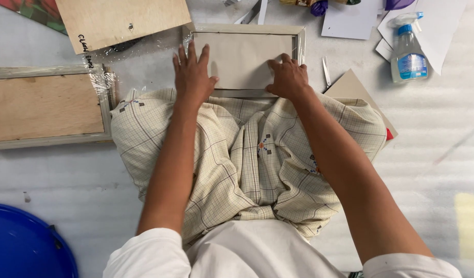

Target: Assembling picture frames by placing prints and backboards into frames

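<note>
Hands, left hand (192, 72) and right hand (288, 78), fingers spread flat on grey board (244, 59) in frame (300, 38); spray bottle (408, 50), blade (326, 72) to its right on floor (442, 154).

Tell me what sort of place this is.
Probably a picture-framing workshop, with the work done seated on the floor. Both hands, left hand and right hand, press a grey backing board into a pale frame. Another frame with a wooden back, a plywood sheet and a spray bottle lie around.
</note>
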